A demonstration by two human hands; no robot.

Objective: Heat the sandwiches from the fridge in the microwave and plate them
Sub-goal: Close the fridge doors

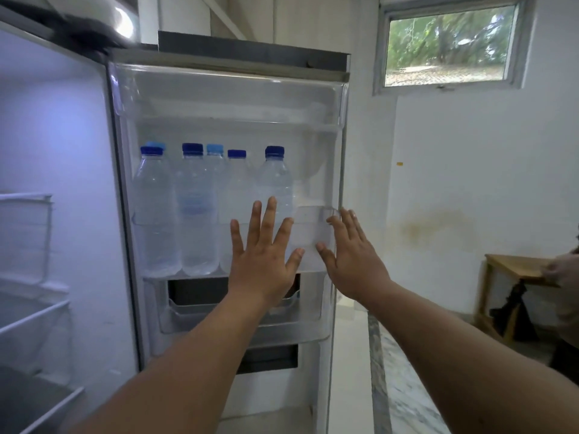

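Note:
The fridge door stands open in front of me, its inner side facing me. Both my arms reach toward it. My left hand is spread flat, fingers apart, over the clear bottle shelf. My right hand is open beside it, near the door's right edge, holding nothing. The lit fridge interior is at the left with white shelves. No sandwiches, microwave or plate are in view.
Several water bottles with blue caps stand in the door shelf. Lower door bins hold dark items. A window is at the upper right. A wooden table and another person's hand are at the right edge.

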